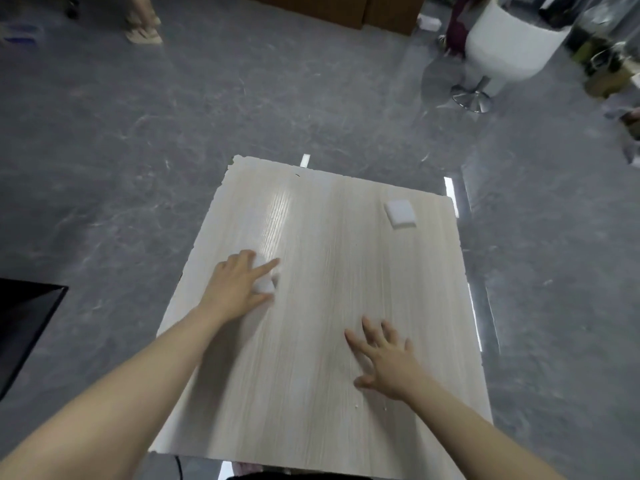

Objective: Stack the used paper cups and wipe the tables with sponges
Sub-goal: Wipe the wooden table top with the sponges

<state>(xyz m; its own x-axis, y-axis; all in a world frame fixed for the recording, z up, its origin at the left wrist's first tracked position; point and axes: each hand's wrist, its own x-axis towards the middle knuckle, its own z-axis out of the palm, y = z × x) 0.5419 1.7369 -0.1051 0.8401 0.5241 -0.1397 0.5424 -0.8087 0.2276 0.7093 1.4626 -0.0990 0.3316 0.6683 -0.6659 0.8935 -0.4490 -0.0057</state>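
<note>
While my left hand presses a sponge flat for wiping, my right hand lies spread, empty, bracing on the tabletop; the spare sponge waits far right.

The left hand covered most of a white sponge, blurred at its edges. The table lost its near edge to the frame's bottom. Left of the table, a black object was cut by the frame's side. Beyond it, a white chair ran off the top.
</note>
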